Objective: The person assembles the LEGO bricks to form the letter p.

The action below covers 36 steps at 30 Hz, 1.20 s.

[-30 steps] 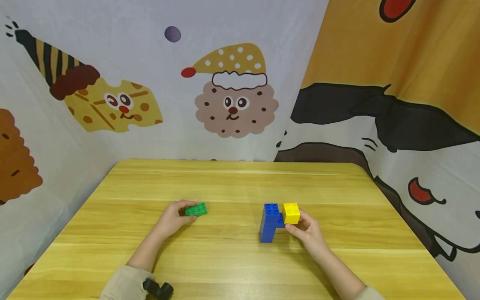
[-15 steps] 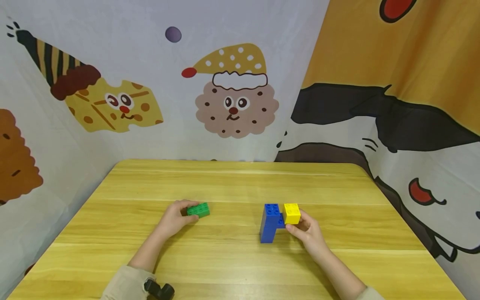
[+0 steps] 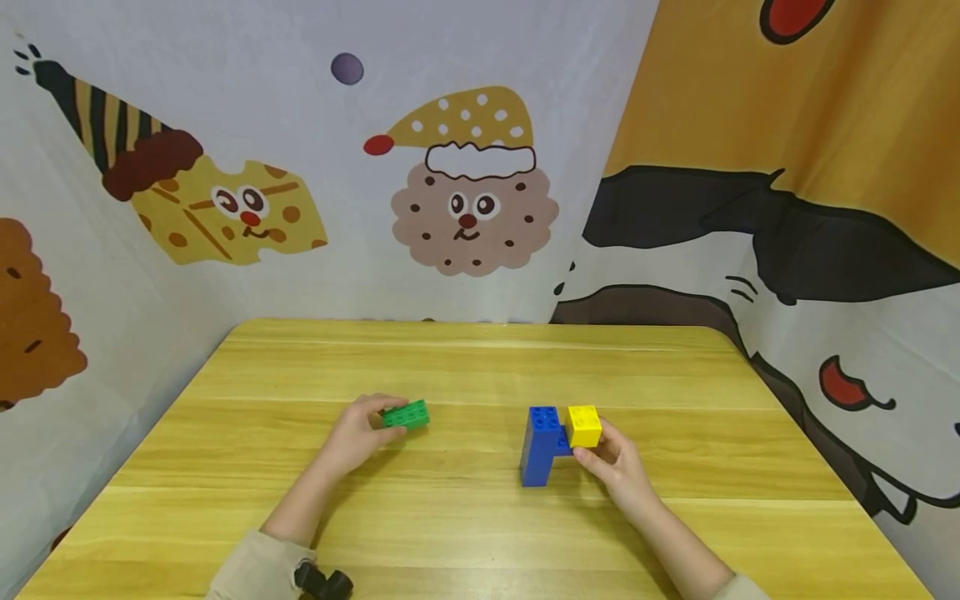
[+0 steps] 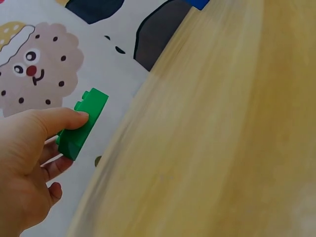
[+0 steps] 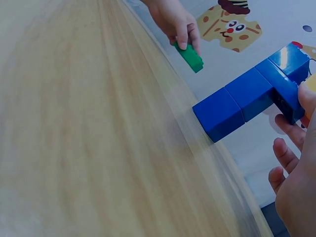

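Note:
Between thumb and fingers, my left hand (image 3: 354, 437) pinches a green toy building brick (image 3: 407, 415) with studs on top. The left wrist view shows the thumb across the green brick's (image 4: 89, 123) studded side, with the brick raised over the table. To the right stands an upright stack of blue building bricks (image 3: 537, 454), a short blue piece jutting right near its top. A yellow brick (image 3: 583, 426) sits on that jutting piece. My right hand (image 3: 622, 471) grips the yellow brick from the right; in the right wrist view the other fingers are spread below the blue piece (image 5: 286, 101).
The wooden table (image 3: 465, 533) reaches back to a wall cloth (image 3: 285, 50) printed with cartoon cheese and a biscuit. A black device (image 3: 324, 581) is strapped at the left sleeve (image 3: 262, 571).
My left hand has moved a little to the right with the green brick, which is now tilted slightly more. The right hand and the blue and yellow bricks have hardly moved.

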### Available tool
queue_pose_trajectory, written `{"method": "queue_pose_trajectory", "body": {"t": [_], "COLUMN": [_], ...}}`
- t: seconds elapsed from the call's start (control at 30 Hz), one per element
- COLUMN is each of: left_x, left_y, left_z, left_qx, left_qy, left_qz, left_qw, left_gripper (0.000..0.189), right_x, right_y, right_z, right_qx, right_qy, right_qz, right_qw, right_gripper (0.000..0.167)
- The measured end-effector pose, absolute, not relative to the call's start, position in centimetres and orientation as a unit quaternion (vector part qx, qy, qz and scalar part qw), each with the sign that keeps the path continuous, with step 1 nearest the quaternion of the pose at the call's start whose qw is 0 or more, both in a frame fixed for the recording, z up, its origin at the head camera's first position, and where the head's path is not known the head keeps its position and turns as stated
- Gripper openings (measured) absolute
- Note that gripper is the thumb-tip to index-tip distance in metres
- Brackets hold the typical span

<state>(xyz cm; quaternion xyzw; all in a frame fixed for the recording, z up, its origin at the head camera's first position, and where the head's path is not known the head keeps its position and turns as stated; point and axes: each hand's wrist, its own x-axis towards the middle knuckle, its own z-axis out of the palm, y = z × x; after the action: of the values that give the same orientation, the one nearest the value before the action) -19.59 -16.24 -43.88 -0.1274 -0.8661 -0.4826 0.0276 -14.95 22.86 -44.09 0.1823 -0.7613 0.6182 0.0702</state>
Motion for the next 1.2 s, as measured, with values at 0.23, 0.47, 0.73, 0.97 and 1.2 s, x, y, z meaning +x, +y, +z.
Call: {"method": "queue_pose_trajectory", "body": {"t": [0.23, 0.47, 0.73, 0.97, 1.2], "left_x": [-19.2, -18.9, -18.2, -17.7, -17.6], "left_y": [-15.5, -14.6, -13.1, -11.3, -9.6], "left_z": [-42.9, -41.9, -40.4, -39.0, -37.7], "left_qx": [-0.142, -0.162, -0.186, -0.206, -0.223], "left_qy": [-0.864, -0.851, -0.843, -0.835, -0.828], "left_qz": [-0.482, -0.497, -0.502, -0.505, -0.508], "left_qw": [0.038, 0.047, 0.059, 0.070, 0.077], "left_gripper": [0.041, 0.040, 0.039, 0.039, 0.039], "right_x": [-14.9, -14.8, -14.9, -14.9, -14.9], "right_y": [22.9, 22.8, 22.8, 22.8, 22.8], "right_z": [-44.2, -44.0, -44.1, -44.1, -43.9], "right_qx": [0.182, 0.185, 0.183, 0.180, 0.187], "right_qy": [-0.764, -0.764, -0.766, -0.766, -0.761], "right_qz": [0.616, 0.614, 0.613, 0.614, 0.617], "right_qw": [0.068, 0.074, 0.064, 0.064, 0.068], "right_gripper": [0.038, 0.037, 0.037, 0.038, 0.035]}}
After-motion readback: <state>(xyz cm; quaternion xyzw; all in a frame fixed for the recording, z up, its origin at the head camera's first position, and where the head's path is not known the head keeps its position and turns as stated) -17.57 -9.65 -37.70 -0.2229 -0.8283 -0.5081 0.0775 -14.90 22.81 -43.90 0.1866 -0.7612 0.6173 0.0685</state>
